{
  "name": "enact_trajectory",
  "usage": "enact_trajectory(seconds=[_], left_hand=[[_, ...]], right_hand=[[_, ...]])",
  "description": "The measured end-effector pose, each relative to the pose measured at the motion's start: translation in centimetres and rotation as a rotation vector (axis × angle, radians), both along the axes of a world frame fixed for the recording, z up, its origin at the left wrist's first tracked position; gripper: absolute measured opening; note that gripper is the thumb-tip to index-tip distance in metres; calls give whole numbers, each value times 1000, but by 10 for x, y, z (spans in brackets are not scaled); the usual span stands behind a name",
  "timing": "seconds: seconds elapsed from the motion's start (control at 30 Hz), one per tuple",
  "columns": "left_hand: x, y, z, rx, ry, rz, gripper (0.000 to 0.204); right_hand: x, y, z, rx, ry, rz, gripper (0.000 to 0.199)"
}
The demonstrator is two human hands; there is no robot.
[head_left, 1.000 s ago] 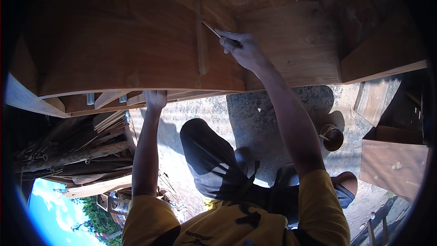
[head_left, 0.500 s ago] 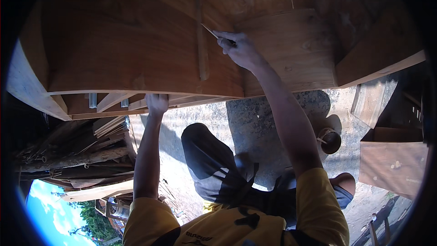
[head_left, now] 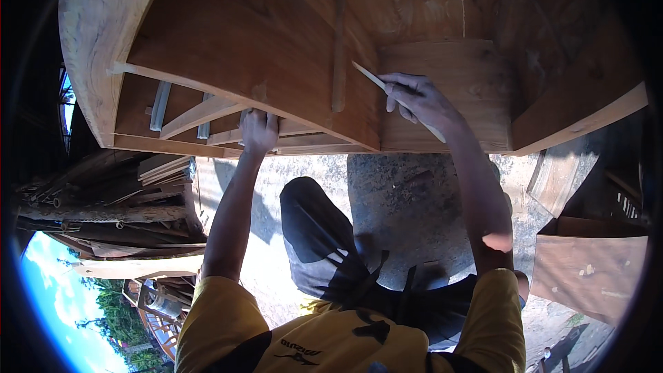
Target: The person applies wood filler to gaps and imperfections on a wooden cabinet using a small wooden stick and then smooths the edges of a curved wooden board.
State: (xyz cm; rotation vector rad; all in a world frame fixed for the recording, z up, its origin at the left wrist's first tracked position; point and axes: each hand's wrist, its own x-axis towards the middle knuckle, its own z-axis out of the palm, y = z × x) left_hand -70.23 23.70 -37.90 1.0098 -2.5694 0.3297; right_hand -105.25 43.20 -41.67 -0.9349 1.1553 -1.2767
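Note:
My right hand (head_left: 421, 100) is closed on a thin pale stick (head_left: 369, 74), its tapered end pointing up and left and its other end passing under the palm. That end stops a little right of a narrow wooden strip (head_left: 338, 55) fixed upright on the brown wooden panel (head_left: 228, 34). My left hand (head_left: 259, 130) is closed at the panel's lower edge, beside the wooden slats under it. Its fingertips are hidden, so I cannot tell whether it grips the edge or something behind.
Wooden braces (head_left: 200, 116) and a grey metal piece (head_left: 159, 106) show in the opening at left. A pile of timber (head_left: 103, 213) lies lower left. A wooden box (head_left: 587, 269) stands on the sunlit ground at right. My bent knee (head_left: 311, 214) is below the panel.
My right hand has moved right and down, taking the stick's tip off the upright strip. The view has shifted, showing more of the panel's left end. My left hand stays by the lower edge.

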Motion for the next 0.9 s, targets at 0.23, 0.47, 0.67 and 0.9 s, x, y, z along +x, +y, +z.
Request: enact_trajectory(seconds=[0.23,0.47,0.67,0.9], left_hand=[[-8,-9,-13,179,32,190,43],[4,-19,11,273,-3,245,53],[-9,-20,-18,299,-71,238,54],[0,-9,-1,320,-65,302,56]], right_hand=[[-54,138,2,352,525,9,29],[-44,296,-25,723,1499,173,21],[-32,363,-161,858,1515,167,25],[-3,336,-173,1218,1061,20,30]])
